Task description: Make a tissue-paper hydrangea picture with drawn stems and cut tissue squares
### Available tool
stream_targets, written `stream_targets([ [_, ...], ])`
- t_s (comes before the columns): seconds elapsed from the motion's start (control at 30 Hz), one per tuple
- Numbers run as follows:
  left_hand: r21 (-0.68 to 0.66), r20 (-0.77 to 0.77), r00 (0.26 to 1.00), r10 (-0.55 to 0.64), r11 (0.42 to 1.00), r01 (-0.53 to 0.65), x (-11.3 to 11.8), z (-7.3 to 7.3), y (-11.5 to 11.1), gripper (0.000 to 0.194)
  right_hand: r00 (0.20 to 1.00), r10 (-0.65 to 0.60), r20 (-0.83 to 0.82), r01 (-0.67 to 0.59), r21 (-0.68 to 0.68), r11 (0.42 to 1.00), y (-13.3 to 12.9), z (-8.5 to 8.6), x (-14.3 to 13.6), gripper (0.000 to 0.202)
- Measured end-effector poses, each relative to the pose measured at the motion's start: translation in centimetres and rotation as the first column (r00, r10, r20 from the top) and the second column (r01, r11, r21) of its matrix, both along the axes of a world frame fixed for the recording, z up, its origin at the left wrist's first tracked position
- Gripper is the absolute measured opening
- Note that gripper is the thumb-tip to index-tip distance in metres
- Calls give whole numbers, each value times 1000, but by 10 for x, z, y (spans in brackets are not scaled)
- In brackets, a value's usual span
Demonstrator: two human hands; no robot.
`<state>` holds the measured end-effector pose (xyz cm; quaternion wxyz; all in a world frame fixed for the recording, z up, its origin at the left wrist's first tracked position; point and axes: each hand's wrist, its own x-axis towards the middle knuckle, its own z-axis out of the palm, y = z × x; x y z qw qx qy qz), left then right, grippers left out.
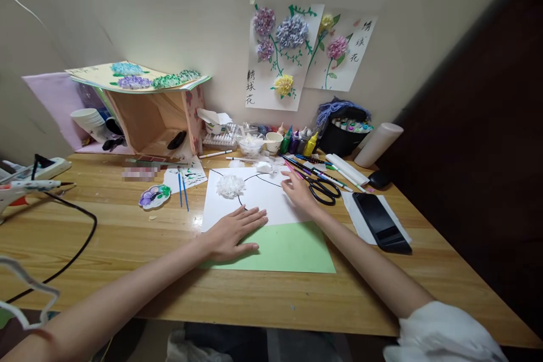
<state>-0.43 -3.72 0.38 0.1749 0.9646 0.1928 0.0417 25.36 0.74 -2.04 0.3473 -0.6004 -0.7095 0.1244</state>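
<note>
My left hand lies flat with fingers spread, across the white drawing paper and the light green sheet below it. Thin dark curved lines run over the white paper. On its upper left sits a fluffy white paper flower; a smaller white clump is at the top edge. My right hand is over the paper's right side, fingers loosely bent and apart, with nothing visible between them. Just right of it lie black-handled scissors and a pink pen.
A phone lies at right. Paint bottles, a white cup and a black pen case line the wall. At left are blue brushes, a palette, an open box and a corded glue gun.
</note>
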Motion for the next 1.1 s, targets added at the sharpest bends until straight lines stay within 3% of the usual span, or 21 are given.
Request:
stream_targets([
  [0.13,11,13,1000,-18,1000,18,-1,2,-1,66,996,54,66,-59,80,995,48,6,10,46],
  [0.3,90,102,995,14,996,-23,-5,3,-6,66,982,130,135,-149,143,978,68,4,6,26],
  [0.4,138,249,957,151,972,-189,2,7,0,56,983,131,130,-153,177,972,67,9,3,21],
  [0.5,70,444,812,379,889,-453,23,20,23,52,987,132,93,-149,210,966,59,25,2,23],
  [0.57,-15,513,721,466,844,-536,42,32,45,58,987,145,62,-155,210,965,49,40,1,22],
  [0.63,-126,509,704,496,852,-508,60,43,65,60,985,171,34,-175,186,967,35,56,0,20],
  [0.7,-270,466,725,507,862,-429,73,52,76,49,980,195,-26,-189,148,971,20,69,-1,19],
  [0.77,-352,442,746,497,862,-365,81,58,78,37,963,197,-186,-181,100,978,6,78,-2,15],
  [0.9,-450,467,740,485,850,-273,84,63,67,39,831,175,-529,-185,34,982,-12,86,0,14],
  [1.0,-491,474,728,495,835,-249,81,66,60,38,808,250,-534,-265,50,963,-15,90,3,12],
  [1.1,-429,481,711,514,845,-320,81,71,58,37,817,310,-487,-328,50,943,-14,95,5,20],
])
